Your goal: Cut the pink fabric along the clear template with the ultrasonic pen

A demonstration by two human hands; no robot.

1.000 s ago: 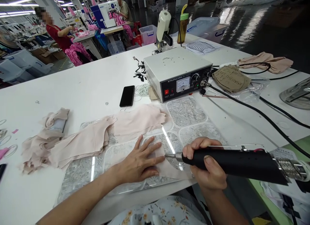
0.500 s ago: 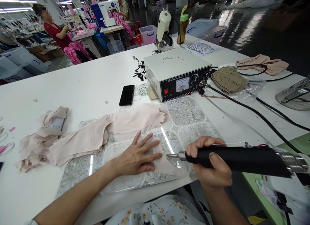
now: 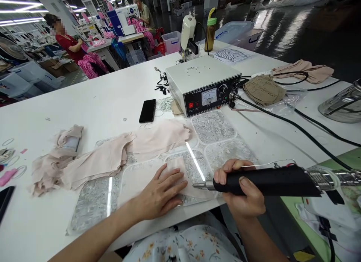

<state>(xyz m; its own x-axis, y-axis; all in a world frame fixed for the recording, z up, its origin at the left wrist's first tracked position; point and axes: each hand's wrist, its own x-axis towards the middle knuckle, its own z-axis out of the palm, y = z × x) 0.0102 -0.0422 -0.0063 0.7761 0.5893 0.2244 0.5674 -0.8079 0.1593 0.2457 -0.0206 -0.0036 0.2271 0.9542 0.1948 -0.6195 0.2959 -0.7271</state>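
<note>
Since the head view is all we get, I'd worry first about the bare left hand (image 3: 160,190) lying flat, fingers loosely spread and gripping nothing, on the thin pale pink piece of cloth (image 3: 177,165). That cloth sits on a glossy grey marbled mat (image 3: 90,205) at the near edge of the white tabletop (image 3: 113,93). The right hand (image 3: 242,187) has its fingers wrapped round a thick black-handled tool (image 3: 270,181), its tapered metal tip (image 3: 199,185) just beside the left fingertips. Can't tell if the tip touches the cloth. One slip leftward and it could nick or burn a finger, assuming it's live; a red switch (image 3: 191,105) on the pale metal box with a black front (image 3: 203,74) looks lit.

Also, that mat looks slick, so light pressure could let the cloth skid or pucker. And the long black cable (image 3: 310,140) might snag and tug things, if it feeds the tool.
</note>
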